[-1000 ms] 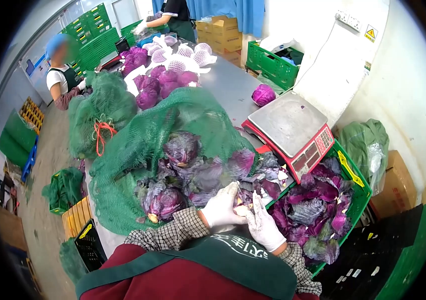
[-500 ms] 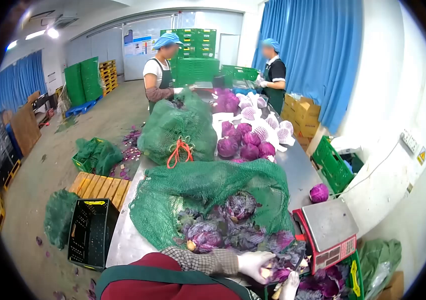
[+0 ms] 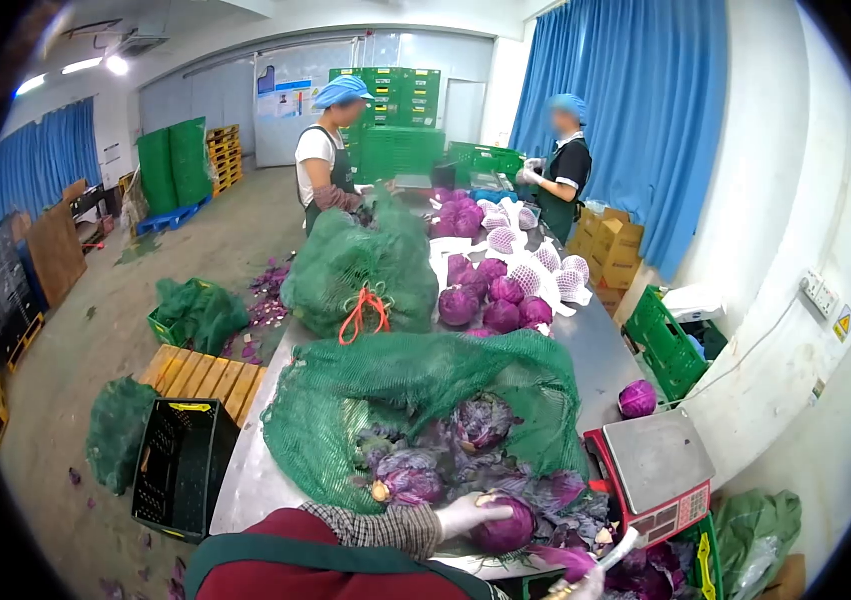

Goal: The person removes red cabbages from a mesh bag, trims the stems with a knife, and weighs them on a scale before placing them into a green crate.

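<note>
My left hand, in a white glove, is closed on a purple cabbage at the near edge of the table. Low in the view, my gloved right hand grips what looks like a knife, its narrow pale blade pointing up to the right. Between the two hands is a loose purple leaf. Further cabbages with dark outer leaves lie at the mouth of a green mesh sack, just beyond my left hand.
A red scale stands at right, above a green crate of trimmed leaves. Peeled cabbages, some in white foam nets, and a full mesh sack lie farther up the table. Two co-workers stand at the far end.
My left hand has moved left and up, and a rounded purple cabbage now shows in its grip. My right hand is a little lower, and the pale blade has come into sight.
</note>
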`<state>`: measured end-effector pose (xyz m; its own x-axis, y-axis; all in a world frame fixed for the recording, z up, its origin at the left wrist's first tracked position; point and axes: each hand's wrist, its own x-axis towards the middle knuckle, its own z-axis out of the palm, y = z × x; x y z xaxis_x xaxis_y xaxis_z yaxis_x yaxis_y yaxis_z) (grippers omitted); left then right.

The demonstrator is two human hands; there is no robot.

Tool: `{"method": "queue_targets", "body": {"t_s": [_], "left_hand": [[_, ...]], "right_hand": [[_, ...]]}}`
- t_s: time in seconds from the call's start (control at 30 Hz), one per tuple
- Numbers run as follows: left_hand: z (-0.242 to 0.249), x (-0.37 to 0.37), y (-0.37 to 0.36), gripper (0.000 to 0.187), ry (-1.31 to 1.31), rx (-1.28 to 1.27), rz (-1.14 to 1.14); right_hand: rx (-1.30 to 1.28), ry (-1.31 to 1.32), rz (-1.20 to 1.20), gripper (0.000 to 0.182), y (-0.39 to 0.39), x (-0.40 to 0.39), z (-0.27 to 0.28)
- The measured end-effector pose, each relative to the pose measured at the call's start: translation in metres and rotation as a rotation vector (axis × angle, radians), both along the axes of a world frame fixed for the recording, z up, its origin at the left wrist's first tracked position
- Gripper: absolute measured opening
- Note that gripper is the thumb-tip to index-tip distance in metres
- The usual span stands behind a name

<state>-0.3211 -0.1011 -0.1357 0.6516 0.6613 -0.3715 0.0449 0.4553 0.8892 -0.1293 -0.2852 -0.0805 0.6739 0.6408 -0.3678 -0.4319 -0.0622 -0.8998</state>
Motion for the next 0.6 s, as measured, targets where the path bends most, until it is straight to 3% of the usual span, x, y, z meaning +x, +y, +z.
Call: {"method": "queue_targets", "body": {"t_s": [0.03,0.07,0.1,0.13,0.2,0.23,0.27,0.3,0.33,0.37,0.4,0.43,0.47,0.53,0.6], "left_hand": [[0.004,-0.004,0.002,0.091,0.039,-0.114,0.016],[0.013,-0.008,0.009,0.089,0.079,-0.224,0.028],[0.024,-0.008,0.008,0.087,0.117,-0.201,0.040],[0.017,-0.006,0.010,0.084,0.124,-0.173,0.048],[0.002,0.009,0.003,0.088,0.150,0.398,-0.057],[0.027,0.012,-0.002,0.095,0.253,0.748,-0.204],[0.012,0.022,-0.007,0.098,0.292,1.169,-0.221],[0.020,0.033,-0.013,0.101,0.321,1.315,-0.330],[0.029,0.042,-0.020,0.103,0.350,1.456,-0.434],[0.029,0.048,-0.023,0.105,0.280,1.480,-0.474],[0.029,0.052,-0.025,0.107,0.209,1.507,-0.513],[0.037,0.055,-0.027,0.107,0.249,1.472,-0.568],[0.045,0.055,-0.027,0.111,0.307,1.368,-0.544],[0.027,0.052,-0.018,0.116,0.292,1.399,-0.457],[0.020,0.054,-0.021,0.124,0.415,1.393,-0.485]], "right_hand": [[0.060,0.029,-0.090,0.041,-0.012,0.021,-0.007],[0.100,-0.060,-0.084,0.043,-0.030,0.048,-0.013],[0.160,-0.251,-0.264,0.046,-0.035,0.059,-0.001],[-0.269,-0.370,-0.219,0.055,-0.055,0.071,0.027],[-0.680,-1.175,-0.327,0.066,-0.068,0.098,0.002],[-0.468,-1.125,-0.205,0.070,-0.065,0.098,0.008],[-0.254,-1.066,-0.073,0.074,-0.059,0.094,0.014],[-0.216,-1.137,0.066,0.074,-0.042,0.086,0.002],[-0.041,-0.916,0.254,0.073,-0.023,0.064,0.001],[0.225,-0.896,0.396,0.070,0.007,0.032,0.013],[0.002,-0.328,0.525,0.066,0.010,0.004,0.031],[0.209,-0.730,0.578,0.063,0.027,0.005,-0.017],[0.320,-1.129,0.456,0.052,0.039,0.015,-0.050],[0.084,-1.132,0.586,0.027,0.043,0.028,-0.061],[0.196,-1.772,0.532,0.023,0.048,0.038,-0.058]]}}
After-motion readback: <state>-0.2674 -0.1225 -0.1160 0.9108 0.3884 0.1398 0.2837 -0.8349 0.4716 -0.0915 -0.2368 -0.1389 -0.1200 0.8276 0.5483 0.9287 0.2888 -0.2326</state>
